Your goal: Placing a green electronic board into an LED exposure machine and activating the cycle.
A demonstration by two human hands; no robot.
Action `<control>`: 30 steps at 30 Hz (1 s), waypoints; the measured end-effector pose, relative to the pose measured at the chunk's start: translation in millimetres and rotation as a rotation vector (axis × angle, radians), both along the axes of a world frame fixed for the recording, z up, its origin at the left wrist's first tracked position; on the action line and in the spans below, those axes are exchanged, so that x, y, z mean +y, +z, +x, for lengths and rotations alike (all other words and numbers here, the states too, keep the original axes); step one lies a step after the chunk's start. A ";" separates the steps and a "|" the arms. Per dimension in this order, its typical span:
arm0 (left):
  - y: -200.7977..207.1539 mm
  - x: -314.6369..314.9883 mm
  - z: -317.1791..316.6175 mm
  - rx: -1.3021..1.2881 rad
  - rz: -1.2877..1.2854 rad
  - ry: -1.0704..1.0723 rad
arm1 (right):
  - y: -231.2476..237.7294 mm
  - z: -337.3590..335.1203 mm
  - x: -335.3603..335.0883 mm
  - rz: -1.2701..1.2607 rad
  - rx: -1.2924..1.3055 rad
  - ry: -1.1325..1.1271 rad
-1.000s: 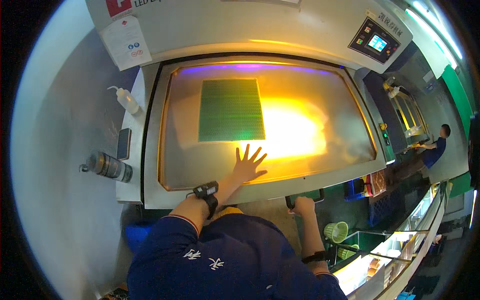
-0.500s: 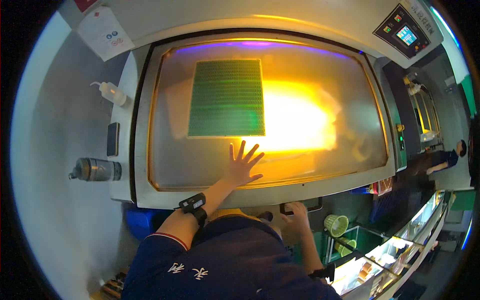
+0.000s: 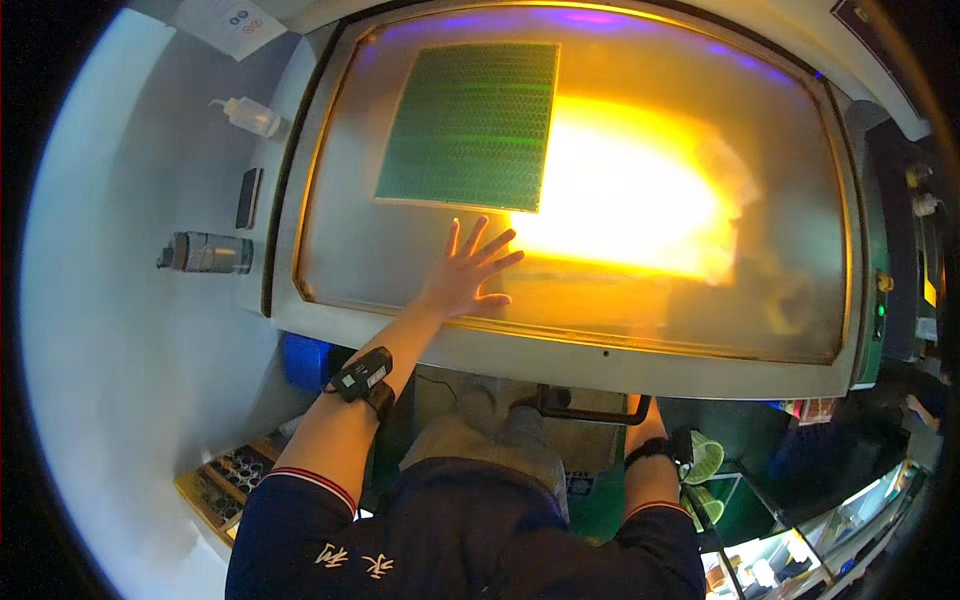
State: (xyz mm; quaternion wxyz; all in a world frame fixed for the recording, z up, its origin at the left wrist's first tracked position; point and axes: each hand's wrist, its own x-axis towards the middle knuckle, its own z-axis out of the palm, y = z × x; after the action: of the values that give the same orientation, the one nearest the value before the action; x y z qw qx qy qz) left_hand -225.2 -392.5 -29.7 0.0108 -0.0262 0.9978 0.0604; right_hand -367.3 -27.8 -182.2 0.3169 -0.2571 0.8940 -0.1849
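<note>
Left hand (image 3: 462, 275) just below green panel (image 3: 472, 125)

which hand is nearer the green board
Left. The left hand lies flat on the glass just below the green board; the right hand is down at the dark handle under the machine's front edge.

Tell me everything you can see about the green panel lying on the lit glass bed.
The green panel is a thin, flat, roughly square sheet, dark green with a fine grid of small repeated patterns, like a circuit board panel. It lies flat on the upper left part of the glass bed, its right edge meeting the bright yellow glow. The left hand rests spread on the glass just below its lower edge, fingertips close to it; whether they touch is unclear. Nothing lies on top.
</note>
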 end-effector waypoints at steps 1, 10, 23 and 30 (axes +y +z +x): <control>-1.6 2.9 -3.4 0.002 0.012 -0.014 | -19.7 -4.0 8.0 0.041 -0.001 -0.041; -4.2 -4.3 9.2 -0.028 -0.033 0.011 | -107.5 56.2 56.9 -0.028 0.017 -0.291; 3.3 13.8 9.7 -0.034 0.048 0.099 | 200.3 113.9 172.4 0.359 0.144 0.072; 148.4 114.0 83.6 -0.555 0.644 -0.312 | 307.3 94.8 118.4 -0.141 0.394 0.367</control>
State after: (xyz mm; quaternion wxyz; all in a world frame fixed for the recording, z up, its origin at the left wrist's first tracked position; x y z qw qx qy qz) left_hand -141.6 -278.6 118.7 0.2947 0.1141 0.8794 0.3561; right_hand -272.5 90.5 125.1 0.1463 -0.4672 0.8618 -0.1327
